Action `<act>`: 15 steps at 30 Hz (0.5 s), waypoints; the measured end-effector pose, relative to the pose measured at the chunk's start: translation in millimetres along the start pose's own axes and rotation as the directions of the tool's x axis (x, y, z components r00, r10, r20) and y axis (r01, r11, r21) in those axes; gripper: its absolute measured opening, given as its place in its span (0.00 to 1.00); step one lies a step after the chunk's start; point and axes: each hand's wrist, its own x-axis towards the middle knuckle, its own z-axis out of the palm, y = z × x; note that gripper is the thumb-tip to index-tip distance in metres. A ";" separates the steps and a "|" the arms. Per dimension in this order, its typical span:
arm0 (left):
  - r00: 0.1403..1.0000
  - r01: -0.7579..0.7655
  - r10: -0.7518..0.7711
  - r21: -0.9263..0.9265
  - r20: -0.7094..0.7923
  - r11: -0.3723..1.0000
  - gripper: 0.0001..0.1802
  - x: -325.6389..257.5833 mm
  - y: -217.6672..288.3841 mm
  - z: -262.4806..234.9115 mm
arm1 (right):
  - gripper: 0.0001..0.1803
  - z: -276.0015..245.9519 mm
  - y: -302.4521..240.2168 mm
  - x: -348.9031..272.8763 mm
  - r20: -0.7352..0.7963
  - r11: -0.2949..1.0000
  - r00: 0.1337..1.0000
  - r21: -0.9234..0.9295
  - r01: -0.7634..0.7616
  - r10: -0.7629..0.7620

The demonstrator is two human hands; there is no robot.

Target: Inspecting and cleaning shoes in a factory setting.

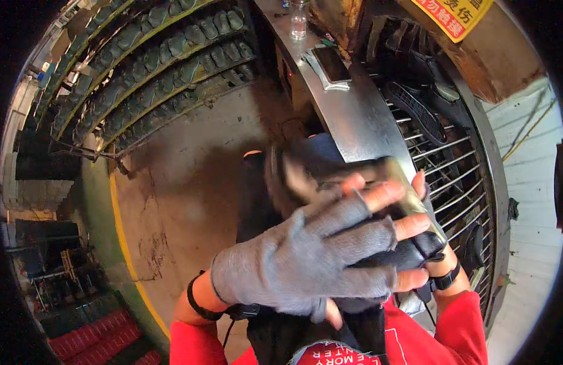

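— The grip first: what do the hands have hold of?

— The left hand (305, 258), in a grey fingerless glove, is folded over a dark, blurred shoe part (330, 182), its bare fingertips (409, 225) pressed across the top. The right hand (430, 246) wears a black glove and comes in from the far side; only its edge and a black wristband show, so I cannot tell how far its grip is closed.

— Where is that dark piece?

— Up close under the camera, held in the air in front of the person's chest, just beside the edge of the metal table (360, 121). It is too blurred to make out its shape exactly.

— Any signs or packages?

— A yellow sign (455, 15) with red characters hangs tilted at the top right, fixed to a brown rusty panel. On the table lie a flat dark rectangular thing on a pale pad (331, 66) and, farther back, a clear plastic bottle (298, 21), standing upright.

— And around them?

— To the right, a round wire rack (458, 176) carries black soles. At the upper left, long curved shelves (153, 67) hold rows of dark soles. A yellow line (120, 231) curves over the concrete floor, and red crates (99, 334) sit at the lower left. The sleeves are red.
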 end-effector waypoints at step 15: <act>0.689 0.576 -0.525 -0.062 -0.500 0.815 0.35 -24.0 -60.3 95.7 | 0.30 -17.3 72.2 -8.0 -0.258 0.971 0.945 0.069 0.227 -0.203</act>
